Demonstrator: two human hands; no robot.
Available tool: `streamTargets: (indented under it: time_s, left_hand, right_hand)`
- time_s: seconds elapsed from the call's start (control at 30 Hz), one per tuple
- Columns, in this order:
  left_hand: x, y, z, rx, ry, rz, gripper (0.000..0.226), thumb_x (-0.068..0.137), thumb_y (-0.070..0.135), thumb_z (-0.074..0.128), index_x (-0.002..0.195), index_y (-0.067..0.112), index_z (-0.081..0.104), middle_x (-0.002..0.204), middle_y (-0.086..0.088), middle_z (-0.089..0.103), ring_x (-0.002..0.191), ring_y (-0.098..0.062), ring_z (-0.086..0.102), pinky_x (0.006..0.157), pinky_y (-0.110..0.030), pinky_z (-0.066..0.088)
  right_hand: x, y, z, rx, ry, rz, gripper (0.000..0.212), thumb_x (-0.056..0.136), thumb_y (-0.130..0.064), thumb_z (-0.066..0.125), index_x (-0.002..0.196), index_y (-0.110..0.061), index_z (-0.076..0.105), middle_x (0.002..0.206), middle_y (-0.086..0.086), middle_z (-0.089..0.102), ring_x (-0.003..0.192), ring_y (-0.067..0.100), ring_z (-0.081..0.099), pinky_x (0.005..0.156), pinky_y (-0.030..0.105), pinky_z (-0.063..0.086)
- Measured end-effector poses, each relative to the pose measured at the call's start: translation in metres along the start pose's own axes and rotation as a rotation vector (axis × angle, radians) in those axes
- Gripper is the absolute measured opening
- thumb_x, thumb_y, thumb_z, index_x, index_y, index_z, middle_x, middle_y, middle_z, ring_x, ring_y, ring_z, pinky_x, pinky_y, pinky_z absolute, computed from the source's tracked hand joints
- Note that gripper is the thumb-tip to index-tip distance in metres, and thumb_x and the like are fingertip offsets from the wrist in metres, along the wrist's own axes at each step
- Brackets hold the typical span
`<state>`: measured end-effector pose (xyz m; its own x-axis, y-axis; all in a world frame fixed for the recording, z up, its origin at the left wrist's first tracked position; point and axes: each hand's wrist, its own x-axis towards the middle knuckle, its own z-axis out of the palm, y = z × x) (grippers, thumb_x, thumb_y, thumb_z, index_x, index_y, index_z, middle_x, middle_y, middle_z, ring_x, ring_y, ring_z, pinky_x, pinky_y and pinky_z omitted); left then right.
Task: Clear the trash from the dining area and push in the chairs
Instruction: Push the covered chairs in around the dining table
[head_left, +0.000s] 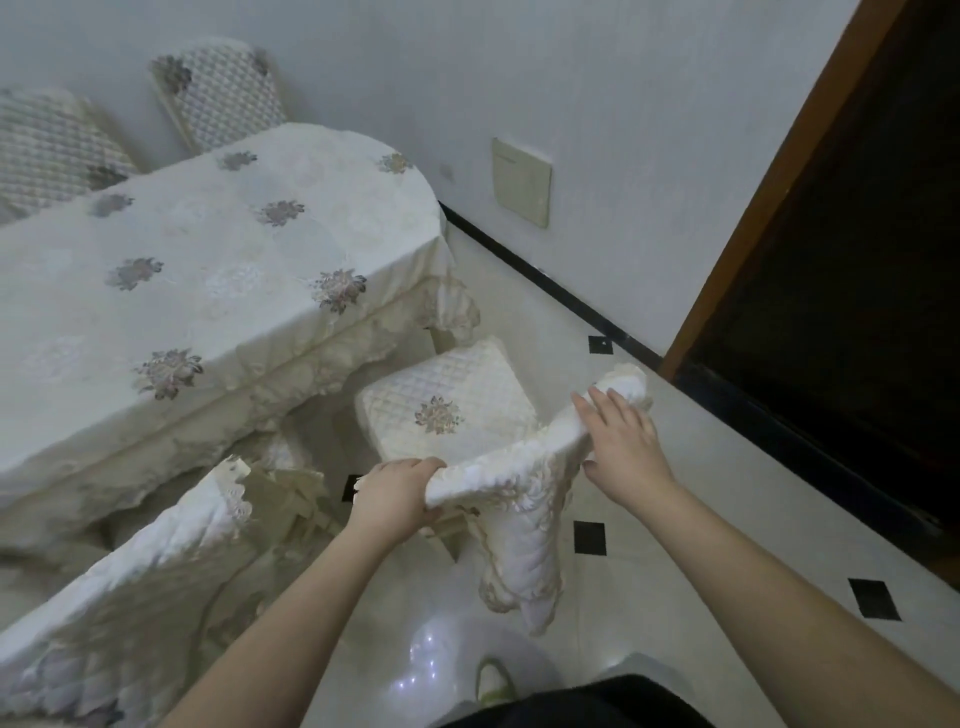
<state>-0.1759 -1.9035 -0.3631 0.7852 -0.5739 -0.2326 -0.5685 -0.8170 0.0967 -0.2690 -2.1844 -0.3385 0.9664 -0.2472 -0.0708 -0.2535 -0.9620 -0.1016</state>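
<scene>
Tablecloth frill fronts the chair; floor rightward open.

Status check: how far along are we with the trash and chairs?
Done: no trash visible on the table. In hand: left hand grips the chair back, right hand rests on it; its seat sits out from the table. Left: push it in; the nearer chair can't be judged.
</scene>
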Motion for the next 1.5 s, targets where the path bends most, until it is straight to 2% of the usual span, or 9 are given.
streamTargets:
  time_s: [0.1,0.27,0.33,0.4,0.53,0.7,0.9,1.1,1.5]
  left_hand:
    - [0.004,0.003,0.000,0.006,-0.020,-0.077,0.030,0.077,0.046,0.056,0.104,0.032,0.055,0.092,0.004,0.068,0.083,-0.021,0.065,0.061,-0.029,0.041]
    - [0.000,0.010,-0.005,-0.049,-0.047,-0.198,0.015,0.082,0.042,0.055,0.089,0.029,0.054,0.084,0.004,0.065,0.075,-0.022,0.063,0.059,-0.031,0.047]
    - [0.001,0.013,-0.007,-0.046,-0.054,-0.239,0.016,0.083,0.044,0.054,0.087,0.028,0.056,0.084,0.006,0.066,0.075,-0.020,0.063,0.058,-0.030,0.045]
    - [0.001,0.016,-0.010,-0.057,-0.064,-0.259,0.018,0.084,0.044,0.054,0.092,0.029,0.060,0.088,0.008,0.066,0.079,-0.019,0.063,0.058,-0.029,0.041]
    - [0.002,0.017,-0.014,-0.098,-0.034,-0.293,0.024,0.082,0.043,0.057,0.101,0.031,0.062,0.093,0.009,0.067,0.084,-0.019,0.063,0.062,-0.030,0.045]
    - [-0.008,0.020,-0.007,-0.108,-0.013,-0.342,0.019,0.078,0.042,0.059,0.090,0.026,0.059,0.087,0.009,0.065,0.080,-0.017,0.061,0.061,-0.032,0.046]
    - [-0.031,0.015,-0.010,-0.118,-0.008,-0.343,0.018,0.077,0.036,0.060,0.091,0.025,0.061,0.085,0.008,0.066,0.078,-0.018,0.060,0.060,-0.031,0.044]
    - [-0.068,0.000,-0.008,-0.093,0.013,-0.358,0.030,0.076,0.041,0.059,0.105,0.033,0.062,0.098,0.008,0.068,0.089,-0.021,0.063,0.062,-0.029,0.040]
    - [-0.095,-0.023,-0.009,-0.098,0.017,-0.478,0.029,0.073,0.034,0.066,0.102,0.030,0.062,0.095,0.005,0.067,0.088,-0.021,0.062,0.063,-0.031,0.045]
  right_hand:
    - [0.031,0.018,0.002,-0.011,-0.029,-0.053,0.069,0.083,-0.025,0.066,0.144,-0.029,0.032,0.152,-0.001,0.032,0.142,0.021,0.020,0.116,0.039,0.007]
    - [0.081,0.034,0.001,-0.033,-0.245,-0.281,0.047,0.073,-0.041,0.061,0.120,-0.041,0.054,0.126,-0.010,0.058,0.129,0.017,0.041,0.110,0.035,0.018]
    - [0.090,0.038,0.004,-0.011,-0.280,-0.348,0.020,0.071,-0.037,0.058,0.089,-0.047,0.056,0.104,-0.013,0.065,0.110,0.017,0.055,0.098,0.031,0.031]
    - [0.093,0.040,0.002,0.001,-0.316,-0.414,0.016,0.071,-0.030,0.057,0.073,-0.044,0.049,0.091,-0.012,0.065,0.093,0.016,0.059,0.077,0.029,0.033]
    - [0.096,0.039,-0.008,0.001,-0.304,-0.528,0.017,0.074,-0.023,0.057,0.078,-0.040,0.054,0.088,-0.010,0.064,0.087,0.015,0.057,0.072,0.029,0.029]
    - [0.089,0.038,-0.005,0.006,-0.304,-0.585,0.017,0.076,-0.024,0.054,0.078,-0.040,0.049,0.091,-0.009,0.064,0.088,0.017,0.057,0.072,0.031,0.029]
    - [0.077,0.023,-0.007,0.050,-0.294,-0.578,0.023,0.079,-0.021,0.055,0.093,-0.037,0.064,0.093,-0.010,0.065,0.090,0.018,0.058,0.080,0.032,0.035]
    - [0.069,-0.011,-0.016,0.008,-0.322,-0.637,0.025,0.080,-0.031,0.060,0.103,-0.036,0.064,0.102,-0.008,0.067,0.099,0.020,0.059,0.089,0.035,0.040]
    - [0.072,-0.059,-0.018,-0.051,-0.257,-0.651,0.018,0.078,-0.034,0.058,0.095,-0.039,0.063,0.091,-0.009,0.067,0.084,0.018,0.060,0.067,0.029,0.030]
